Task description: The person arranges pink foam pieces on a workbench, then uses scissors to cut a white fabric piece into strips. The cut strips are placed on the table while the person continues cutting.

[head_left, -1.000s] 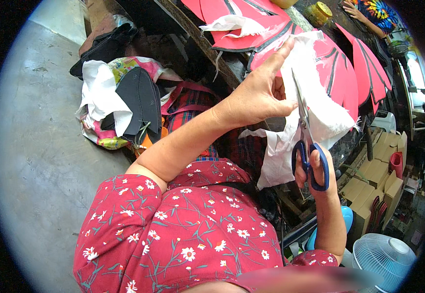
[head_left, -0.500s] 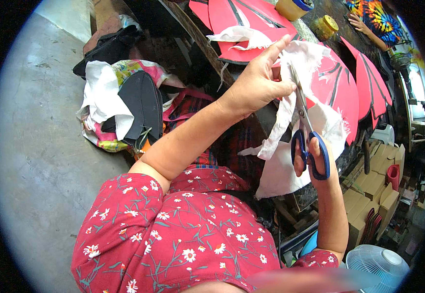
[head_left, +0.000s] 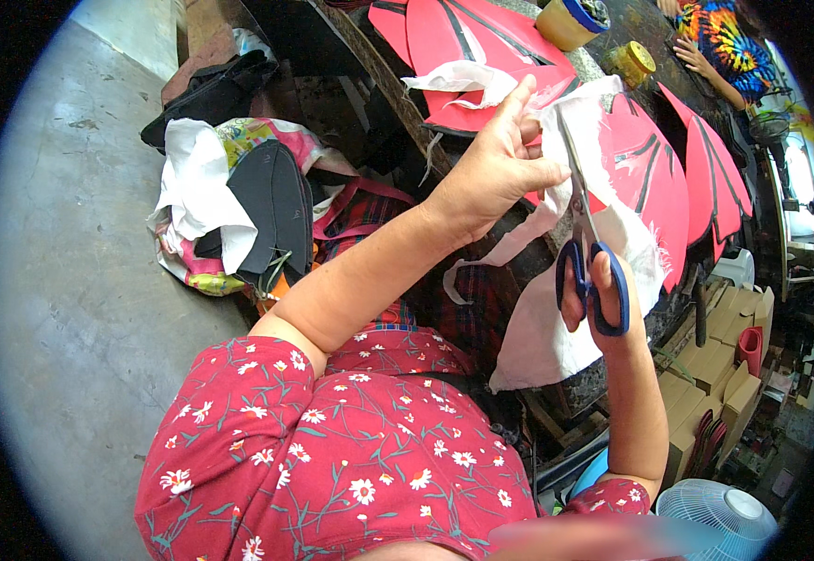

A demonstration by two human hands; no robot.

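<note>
Cloth [head_left: 633, 251], white with frayed edge

Legible text: none that I can make out on any surface in my view. Marks: on the black shaped pieces [head_left: 269, 201], left of centre in the frame, I note small, faint, pale marks toward the right-hand edge, one above the other. They are too small for me to read; I cannot tell whether they are letters, numerals or strokes.
</note>
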